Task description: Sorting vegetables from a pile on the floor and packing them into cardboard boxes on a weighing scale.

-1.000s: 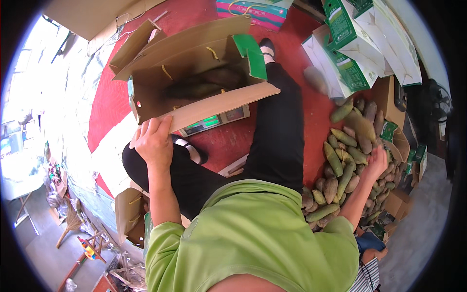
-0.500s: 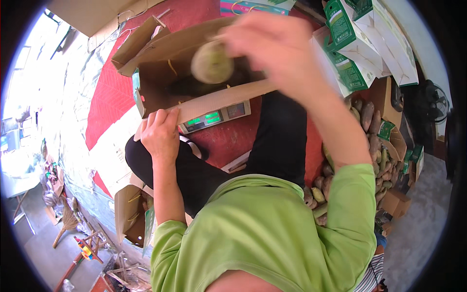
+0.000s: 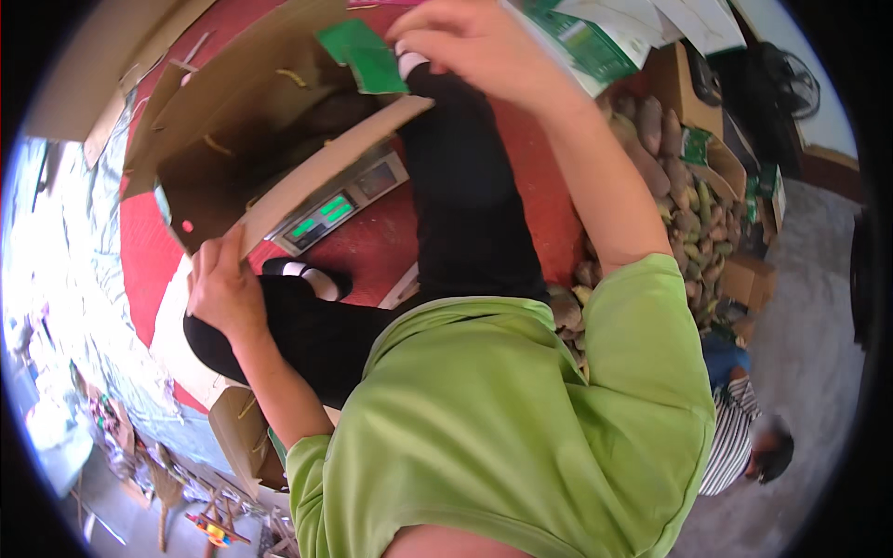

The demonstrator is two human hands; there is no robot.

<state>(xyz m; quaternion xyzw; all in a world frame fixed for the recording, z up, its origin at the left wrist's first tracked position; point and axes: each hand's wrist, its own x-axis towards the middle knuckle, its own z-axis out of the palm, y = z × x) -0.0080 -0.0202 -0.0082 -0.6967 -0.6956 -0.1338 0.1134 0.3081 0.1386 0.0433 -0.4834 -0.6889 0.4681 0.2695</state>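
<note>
A large brown cardboard box (image 3: pixel 200 116) stands at the upper left with its top open and its interior in shadow. My left hand (image 3: pixel 226 288) is closed around the near corner of its rim. Below that rim shows a digital scale (image 3: pixel 327 216) with lit green displays, partly covered by the box. My right hand (image 3: pixel 456 42) hovers past the box's right end, beside a green flap (image 3: pixel 366 56). Its fingers are bent and apart, with nothing visible between them. Dark shapes lie inside the box, too dim to name.
A heap of brown and greenish tubers (image 3: pixel 693 209) lies on the right. Near it are a small carton (image 3: pixel 747 279) and a black fan (image 3: pixel 791 84). Another person in a striped top (image 3: pixel 730 446) is at the lower right. A smaller open box (image 3: pixel 237 428) is by my left leg.
The pale green round vegetable in my right hand has left the hand and is out of sight. That hand moved up and left in the picture; the whole view has shifted and turned.
</note>
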